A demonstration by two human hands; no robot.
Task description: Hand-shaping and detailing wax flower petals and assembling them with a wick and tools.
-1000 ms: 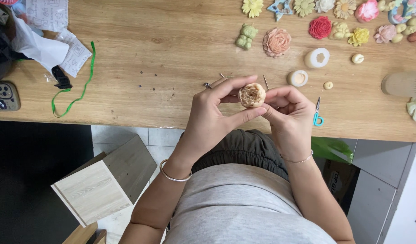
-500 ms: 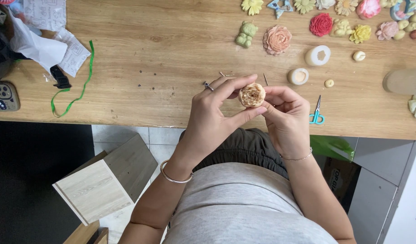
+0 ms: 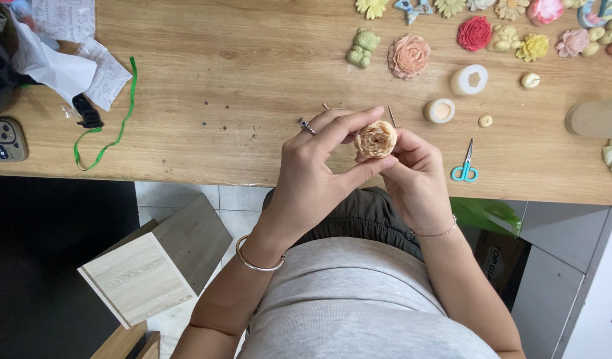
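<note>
- Little has shifted since the earlier frames: the peach clay rose is kept above the wooden table edge.
- It is pinched between left hand fingertips, bloom upward.
- Right hand fingers are closed against its right side, equally near.

Even, soft daylight-like illumination across the light brown wooden tabletop; no harsh glare. Faint, short shadows lie beside the small moulded flower figures, such as the peach rose-shaped piece. The dark floor area at lower left is dim. Focus is sharp centrally; slight wide-angle bending appears along the table edge toward the frame's corners.
</note>
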